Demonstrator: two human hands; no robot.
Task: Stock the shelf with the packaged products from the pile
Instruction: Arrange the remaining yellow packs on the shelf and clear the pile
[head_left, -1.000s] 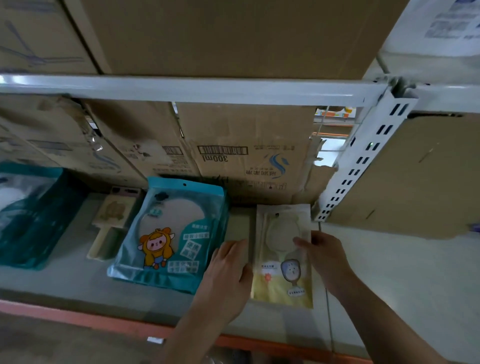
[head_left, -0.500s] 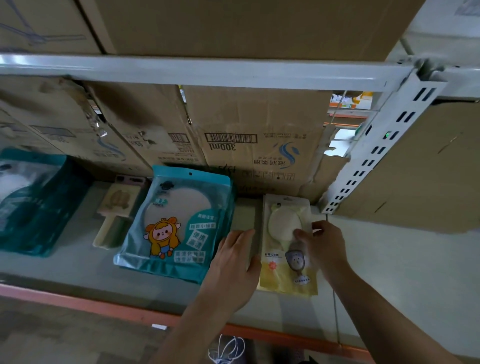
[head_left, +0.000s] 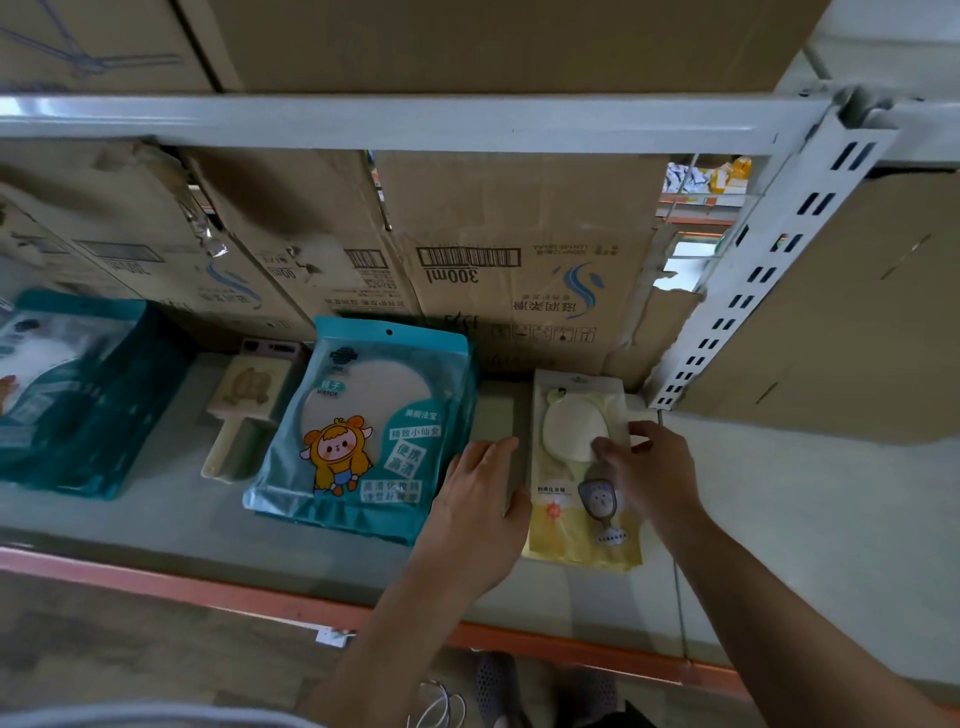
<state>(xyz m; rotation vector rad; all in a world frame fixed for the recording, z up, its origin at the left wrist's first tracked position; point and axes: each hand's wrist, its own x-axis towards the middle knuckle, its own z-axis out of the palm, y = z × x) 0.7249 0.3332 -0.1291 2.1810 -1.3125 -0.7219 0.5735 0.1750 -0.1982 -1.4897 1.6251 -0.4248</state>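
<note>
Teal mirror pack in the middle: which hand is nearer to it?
Left. The left hand lies flat just beside the right edge of the teal pack. The right hand is farther right, holding the yellow pack.

Right hand (head_left: 649, 473) farther onto yellow packet (head_left: 566, 540).

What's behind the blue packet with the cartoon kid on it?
Brown cardboard boxes stand behind the blue packet, at the back of the shelf; one says 300ml upside down. The packet covers the bottom of the boxes there, so that part is hidden.
</note>
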